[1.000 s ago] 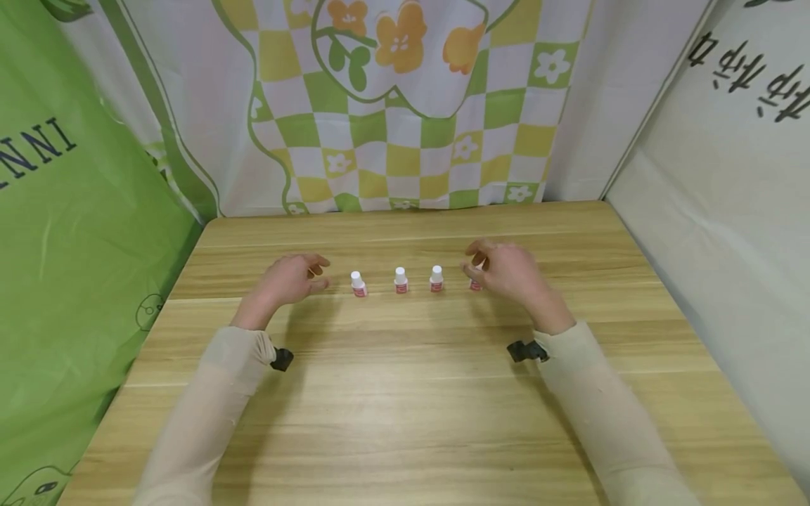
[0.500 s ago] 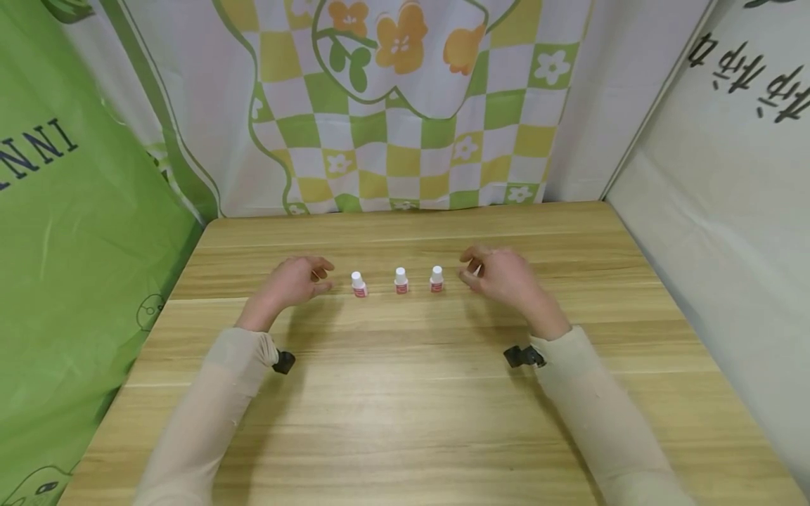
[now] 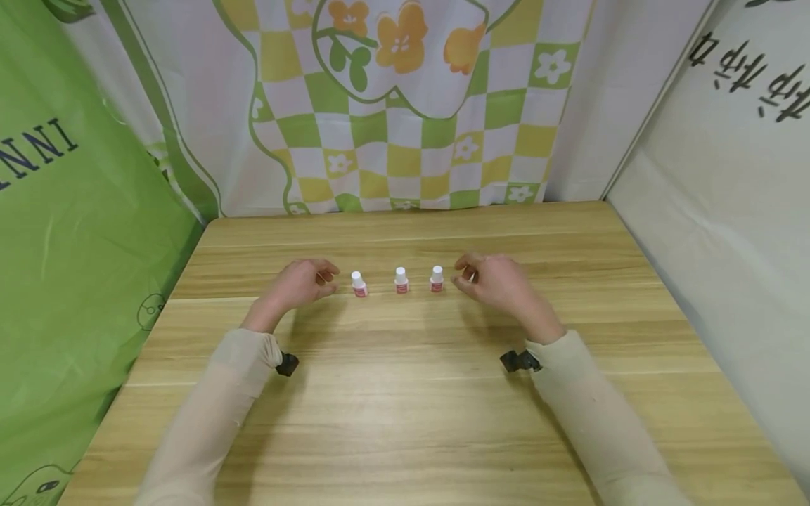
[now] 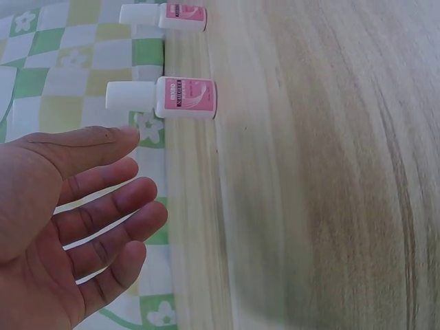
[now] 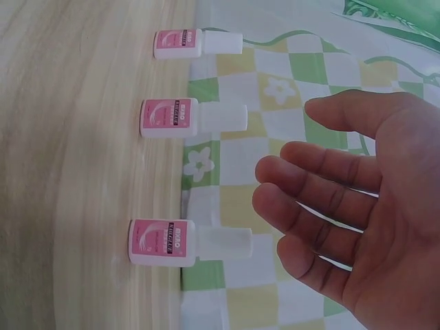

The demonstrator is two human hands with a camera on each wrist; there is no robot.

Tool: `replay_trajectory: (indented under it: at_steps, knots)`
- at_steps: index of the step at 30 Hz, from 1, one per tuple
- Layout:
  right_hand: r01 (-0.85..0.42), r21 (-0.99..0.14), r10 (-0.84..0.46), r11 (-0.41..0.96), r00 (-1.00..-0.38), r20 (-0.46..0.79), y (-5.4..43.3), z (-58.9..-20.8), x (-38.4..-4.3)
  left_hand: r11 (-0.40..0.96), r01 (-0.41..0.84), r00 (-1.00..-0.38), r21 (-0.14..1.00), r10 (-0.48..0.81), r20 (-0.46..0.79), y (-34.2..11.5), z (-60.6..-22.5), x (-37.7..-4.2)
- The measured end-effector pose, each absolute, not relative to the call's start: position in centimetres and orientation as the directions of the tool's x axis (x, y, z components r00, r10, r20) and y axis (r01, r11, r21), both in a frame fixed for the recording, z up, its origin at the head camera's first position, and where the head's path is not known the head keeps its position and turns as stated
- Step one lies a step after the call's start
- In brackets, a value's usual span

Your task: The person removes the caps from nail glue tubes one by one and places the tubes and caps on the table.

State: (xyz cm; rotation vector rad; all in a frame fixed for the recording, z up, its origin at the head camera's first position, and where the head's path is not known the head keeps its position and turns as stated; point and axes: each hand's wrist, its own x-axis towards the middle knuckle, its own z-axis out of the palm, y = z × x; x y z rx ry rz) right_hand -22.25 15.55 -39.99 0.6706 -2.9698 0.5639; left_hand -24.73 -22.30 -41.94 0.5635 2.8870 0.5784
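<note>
Three small white nail glue bottles with pink labels stand upright in a row on the wooden table: a left one (image 3: 359, 285), a middle one (image 3: 401, 281) and a right one (image 3: 436, 280). My left hand (image 3: 300, 282) hovers beside the left bottle, fingers loosely bent and apart from it; in the left wrist view, the thumb (image 4: 103, 143) points near a bottle (image 4: 187, 97). To the right of the row, my right hand (image 3: 496, 282) is held over the table with relaxed fingers. Nothing lies between its fingers (image 5: 289, 213) in the right wrist view, where several bottles (image 5: 163, 242) show.
The wooden table (image 3: 405, 407) reaches back to a checkered floral cloth (image 3: 405, 140). Green fabric (image 3: 76, 232) hangs at the left and white fabric (image 3: 715, 197) at the right. A small black camera is strapped to each wrist.
Both hands have shifted inward toward the row. The right hand moved left and slightly nearer, and a fourth bottle partly seen beneath it earlier is now hidden. The three visible bottles have stayed put.
</note>
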Motion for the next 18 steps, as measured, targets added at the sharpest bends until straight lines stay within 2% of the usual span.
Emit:
replay_trajectory:
  at_steps: [18]
  knots:
    - [-0.428, -0.349, -0.414, 0.834, -0.903, 0.117, 14.7, -40.5, -21.9, 0.828, 0.33, -0.904, 0.454, 0.415, -0.101, -21.5, -43.2, -25.3]
